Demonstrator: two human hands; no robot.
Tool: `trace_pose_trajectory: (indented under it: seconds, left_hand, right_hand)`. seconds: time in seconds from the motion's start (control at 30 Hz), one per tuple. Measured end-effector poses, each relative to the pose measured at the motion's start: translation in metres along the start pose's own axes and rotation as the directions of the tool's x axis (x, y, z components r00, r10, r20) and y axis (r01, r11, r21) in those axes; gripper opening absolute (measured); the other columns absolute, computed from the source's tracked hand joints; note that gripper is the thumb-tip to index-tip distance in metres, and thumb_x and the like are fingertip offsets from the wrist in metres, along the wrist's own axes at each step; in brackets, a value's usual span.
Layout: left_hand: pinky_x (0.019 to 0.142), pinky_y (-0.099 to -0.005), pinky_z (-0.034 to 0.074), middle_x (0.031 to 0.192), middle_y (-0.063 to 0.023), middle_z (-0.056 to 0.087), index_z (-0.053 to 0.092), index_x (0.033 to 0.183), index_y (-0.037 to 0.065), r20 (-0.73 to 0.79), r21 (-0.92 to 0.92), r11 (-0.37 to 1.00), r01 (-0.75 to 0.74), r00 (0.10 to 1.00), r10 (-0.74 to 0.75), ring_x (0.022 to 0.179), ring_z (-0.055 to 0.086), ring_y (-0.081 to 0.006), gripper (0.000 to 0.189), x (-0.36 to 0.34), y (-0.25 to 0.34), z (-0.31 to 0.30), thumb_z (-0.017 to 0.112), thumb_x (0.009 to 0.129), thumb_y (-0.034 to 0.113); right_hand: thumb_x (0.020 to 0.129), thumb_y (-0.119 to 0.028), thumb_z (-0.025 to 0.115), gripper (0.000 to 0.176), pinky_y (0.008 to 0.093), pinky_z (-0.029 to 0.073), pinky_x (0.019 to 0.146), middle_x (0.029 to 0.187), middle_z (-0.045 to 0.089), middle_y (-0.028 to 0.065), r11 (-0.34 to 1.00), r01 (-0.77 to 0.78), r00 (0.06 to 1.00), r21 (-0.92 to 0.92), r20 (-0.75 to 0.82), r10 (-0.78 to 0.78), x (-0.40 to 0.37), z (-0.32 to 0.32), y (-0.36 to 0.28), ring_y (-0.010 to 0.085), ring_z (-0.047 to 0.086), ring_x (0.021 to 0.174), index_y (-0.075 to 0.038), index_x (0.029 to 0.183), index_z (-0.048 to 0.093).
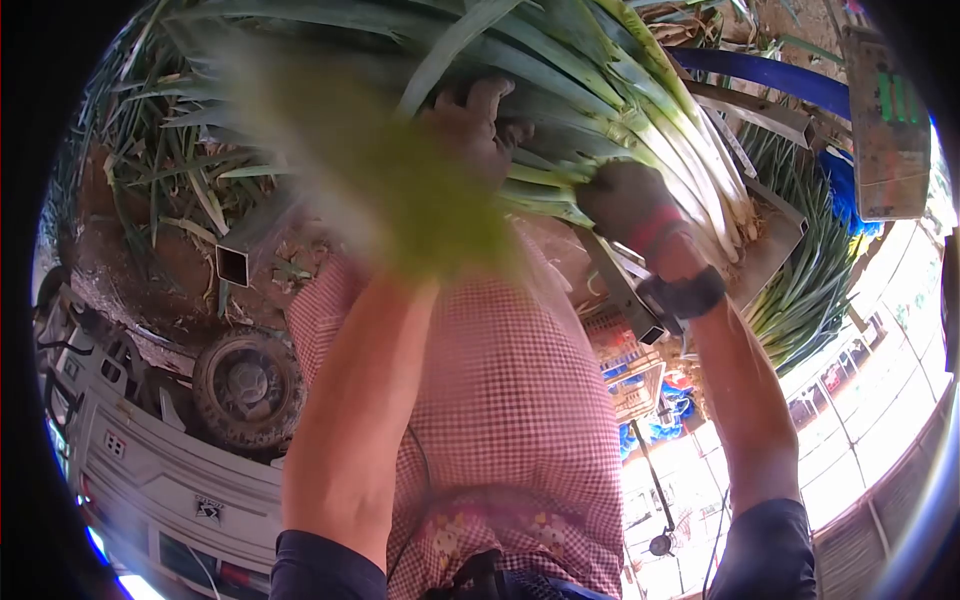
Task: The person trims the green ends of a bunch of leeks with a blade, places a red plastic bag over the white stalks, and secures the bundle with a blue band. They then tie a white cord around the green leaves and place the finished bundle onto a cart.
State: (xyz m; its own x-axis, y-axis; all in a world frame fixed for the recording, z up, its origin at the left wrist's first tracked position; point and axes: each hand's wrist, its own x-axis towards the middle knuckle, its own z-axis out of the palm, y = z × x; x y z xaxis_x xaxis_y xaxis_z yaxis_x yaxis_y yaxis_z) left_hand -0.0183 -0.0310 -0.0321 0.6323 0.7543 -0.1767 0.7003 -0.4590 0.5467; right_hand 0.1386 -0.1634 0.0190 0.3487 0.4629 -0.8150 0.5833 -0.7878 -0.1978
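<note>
A large bundle of leeks (560,70) lies across a metal frame, with the white root ends at the right. My left hand (472,135), in a dirty glove, is over the leaves with its fingers apart. A green leaf (380,180), heavily smeared by motion, hides part of that hand and the wrist. My right hand (625,205), in a dark glove, is closed around the pale stalk of a leek (545,190) at the near side of the bundle. The fingertips of the right hand are hidden.
Square metal tubes (232,265) of the frame stick out on both sides. Loose leaves (190,190) litter the ground at left, near a wheel (247,388) and a pale vehicle (190,480). More leeks (810,280) lie at right, beyond a plastic crate (635,385).
</note>
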Motion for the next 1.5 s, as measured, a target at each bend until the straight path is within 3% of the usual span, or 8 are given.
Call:
trace_pose_trajectory:
  seconds: [0.27,0.37,0.67,0.8,1.0,1.17,1.33,1.5]
  left_hand:
    - [0.070,-0.0450,0.055,0.099,-0.0145,0.067,0.066,0.117,0.019,-0.063,-0.056,0.998,-0.007,0.998,0.003,0.083,0.068,-0.0336,0.048,0.001,0.003,0.004,0.079,0.076,0.041]
    - [0.068,-0.0450,0.055,0.099,-0.0141,0.067,0.066,0.116,0.019,-0.141,-0.031,0.999,-0.026,0.990,0.022,0.081,0.068,-0.0332,0.047,0.000,0.002,0.008,0.080,0.075,0.037]
    - [0.069,-0.0456,0.055,0.097,-0.0153,0.068,0.066,0.115,0.019,0.003,-0.056,0.998,0.029,1.000,-0.029,0.081,0.069,-0.0339,0.043,0.005,0.010,-0.007,0.078,0.076,0.034]
    - [0.070,-0.0467,0.055,0.097,-0.0157,0.068,0.066,0.115,0.020,0.021,-0.047,0.999,0.026,0.999,-0.025,0.083,0.069,-0.0345,0.043,0.005,0.004,-0.002,0.077,0.077,0.035]
    - [0.070,-0.0474,0.054,0.098,-0.0152,0.069,0.064,0.114,0.022,0.040,-0.036,0.999,0.024,0.999,-0.023,0.083,0.068,-0.0361,0.044,0.007,0.010,-0.013,0.079,0.076,0.039]
    - [0.072,-0.0471,0.054,0.099,-0.0127,0.069,0.062,0.114,0.021,0.091,-0.053,0.998,0.040,0.995,-0.035,0.088,0.068,-0.0363,0.045,0.006,0.011,-0.014,0.080,0.076,0.038]
    - [0.074,-0.0450,0.054,0.099,-0.0112,0.070,0.066,0.112,0.018,0.046,-0.052,0.999,-0.003,0.999,0.006,0.089,0.068,-0.0341,0.040,0.010,0.022,-0.029,0.079,0.078,0.035]
    - [0.075,-0.0411,0.055,0.100,-0.0084,0.070,0.070,0.106,0.013,0.215,-0.263,0.965,0.014,0.976,0.045,0.087,0.068,-0.0310,0.033,0.012,0.046,-0.072,0.078,0.079,0.030]
  right_hand:
    - [0.079,-0.033,0.066,0.033,0.0394,0.056,0.069,0.077,0.071,0.0208,0.995,-0.090,0.995,-0.051,-0.054,0.087,0.011,0.010,0.054,0.0325,0.070,0.070,0.000,0.082,0.073]
    - [0.083,-0.027,0.063,0.028,0.0313,0.052,0.052,0.059,0.067,0.0100,0.870,-0.204,0.966,0.448,-0.050,0.252,-0.006,-0.020,0.028,0.0148,0.062,0.047,-0.003,0.073,0.072]
    - [0.083,-0.040,0.065,0.041,0.0427,0.053,0.071,0.072,0.069,0.0211,0.944,-0.234,0.898,0.234,-0.321,0.302,0.011,-0.017,0.056,0.0370,0.069,0.070,-0.001,0.080,0.073]
    - [0.088,-0.027,0.062,0.032,0.0318,0.055,0.058,0.062,0.067,0.0096,0.938,-0.031,0.932,0.347,-0.330,0.153,0.019,-0.014,0.040,0.0165,0.066,0.055,0.002,0.081,0.072]
    - [0.082,-0.040,0.061,0.042,0.0393,0.055,0.067,0.066,0.069,0.0184,0.929,-0.356,0.893,0.102,-0.256,0.370,0.010,-0.022,0.068,0.0318,0.070,0.063,0.000,0.078,0.074]
    - [0.086,-0.041,0.057,0.046,0.0417,0.055,0.070,0.066,0.069,0.0185,0.837,-0.176,0.912,0.518,-0.234,0.337,0.000,-0.034,0.031,0.0343,0.070,0.066,0.001,0.077,0.072]
    - [0.087,-0.040,0.054,0.044,0.0432,0.055,0.073,0.068,0.068,0.0202,0.983,-0.175,0.926,-0.051,-0.348,0.146,0.017,-0.002,0.083,0.0364,0.069,0.068,-0.001,0.079,0.073]
    - [0.085,-0.036,0.061,0.040,0.0394,0.054,0.069,0.069,0.069,0.0187,0.913,-0.135,0.884,0.384,-0.369,0.286,-0.017,-0.047,0.071,0.0312,0.069,0.066,0.001,0.078,0.072]
